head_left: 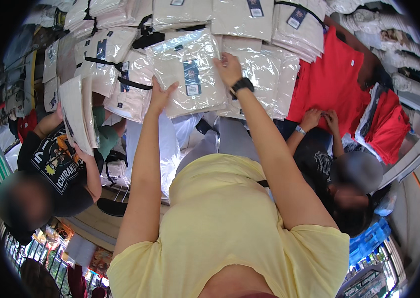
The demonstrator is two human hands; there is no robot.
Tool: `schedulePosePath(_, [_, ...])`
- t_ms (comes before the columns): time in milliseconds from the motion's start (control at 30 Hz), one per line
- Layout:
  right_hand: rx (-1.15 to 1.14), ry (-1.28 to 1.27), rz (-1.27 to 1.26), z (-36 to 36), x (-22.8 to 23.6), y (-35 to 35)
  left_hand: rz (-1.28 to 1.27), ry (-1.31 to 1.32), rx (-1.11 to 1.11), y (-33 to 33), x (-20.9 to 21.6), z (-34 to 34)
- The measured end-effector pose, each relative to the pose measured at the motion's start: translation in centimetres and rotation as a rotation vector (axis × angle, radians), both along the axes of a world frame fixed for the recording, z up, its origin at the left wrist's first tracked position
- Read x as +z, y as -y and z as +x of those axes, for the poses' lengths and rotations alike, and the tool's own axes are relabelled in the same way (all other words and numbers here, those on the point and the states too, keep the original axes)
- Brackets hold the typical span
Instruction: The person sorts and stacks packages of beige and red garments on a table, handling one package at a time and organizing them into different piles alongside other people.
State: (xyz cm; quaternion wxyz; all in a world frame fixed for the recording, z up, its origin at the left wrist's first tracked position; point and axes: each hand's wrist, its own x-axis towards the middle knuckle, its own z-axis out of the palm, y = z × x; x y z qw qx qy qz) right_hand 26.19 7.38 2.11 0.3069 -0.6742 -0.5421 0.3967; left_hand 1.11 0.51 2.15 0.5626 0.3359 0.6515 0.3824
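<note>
Hands grip a bagged cream shirt (187,72): left hand (159,97) fingers spread beneath, right hand (228,68) fingers curled over top.

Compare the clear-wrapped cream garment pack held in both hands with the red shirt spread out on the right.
The clear-wrapped cream garment pack is folded and sealed in glossy plastic with a label; the red shirt is unwrapped and spread flat. The pack is pale cream, the shirt bright red. The wearer's left hand and right hand grip the pack, while another person's hands press the shirt's hem. Both are garments.
</note>
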Motion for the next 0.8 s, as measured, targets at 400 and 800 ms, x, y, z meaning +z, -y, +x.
schedulePosePath(400, [-0.400, 0.642, -0.112, 9.5, 1.3, 7.2, -0.059, -0.047, -0.021, 0.5, 0.6, -0.3])
schedulePosePath(800, [-0.339, 0.354, -0.017, 16.6, -2.6, 8.2, -0.037, -0.075, -0.059, 0.2, -0.8, -0.3])
